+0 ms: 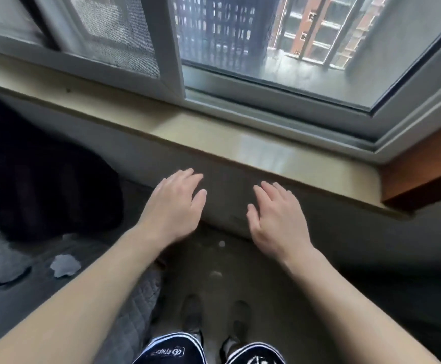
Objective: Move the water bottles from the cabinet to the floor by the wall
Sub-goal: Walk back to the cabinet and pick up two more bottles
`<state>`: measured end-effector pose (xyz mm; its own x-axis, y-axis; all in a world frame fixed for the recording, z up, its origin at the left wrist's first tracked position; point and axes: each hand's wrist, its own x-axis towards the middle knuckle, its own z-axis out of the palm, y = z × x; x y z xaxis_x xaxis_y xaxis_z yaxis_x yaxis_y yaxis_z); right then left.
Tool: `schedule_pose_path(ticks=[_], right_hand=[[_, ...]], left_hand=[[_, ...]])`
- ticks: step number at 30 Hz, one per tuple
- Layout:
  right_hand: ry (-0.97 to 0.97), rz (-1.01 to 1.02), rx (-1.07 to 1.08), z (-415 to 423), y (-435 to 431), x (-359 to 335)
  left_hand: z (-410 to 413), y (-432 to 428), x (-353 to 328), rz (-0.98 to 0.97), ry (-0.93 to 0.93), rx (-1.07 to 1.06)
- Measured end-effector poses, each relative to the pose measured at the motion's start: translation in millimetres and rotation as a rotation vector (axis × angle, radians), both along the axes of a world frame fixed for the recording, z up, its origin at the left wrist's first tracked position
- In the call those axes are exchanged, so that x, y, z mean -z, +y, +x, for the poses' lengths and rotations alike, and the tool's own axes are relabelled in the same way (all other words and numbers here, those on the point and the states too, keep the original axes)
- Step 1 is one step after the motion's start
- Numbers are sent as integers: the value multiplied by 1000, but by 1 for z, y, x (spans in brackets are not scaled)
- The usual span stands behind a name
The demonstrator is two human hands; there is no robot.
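No water bottle is in view. My left hand (174,206) and my right hand (274,216) are stretched out in front of me, palms down, fingers spread, each holding nothing. They hover side by side over the grey wall (224,198) just under the window sill (266,156). Below them lies the dim floor (214,290) at the foot of the wall, with my two feet near the bottom edge. A brown wooden cabinet corner (424,169) shows at the right edge, beside the sill.
A large window (279,61) fills the top of the view. A bed with a grey quilted cover (132,311) and a dark heap of bedding (43,174) lies at the left, close to my left forearm. Small pale specks dot the floor.
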<state>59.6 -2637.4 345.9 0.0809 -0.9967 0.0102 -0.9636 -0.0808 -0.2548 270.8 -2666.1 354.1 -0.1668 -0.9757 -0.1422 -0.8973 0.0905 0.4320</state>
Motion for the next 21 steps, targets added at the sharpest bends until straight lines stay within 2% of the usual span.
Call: schedule_pose_path(ticks=[9, 16, 21], right_hand=[[-41, -86, 115, -33, 6, -67], [-102, -170, 134, -45, 19, -92], [-144, -197, 131, -57, 32, -100]], left_hand=[[-30, 6, -65, -84, 55, -24], [-53, 27, -77, -57, 61, -42], [-45, 42, -84, -107, 36, -85]])
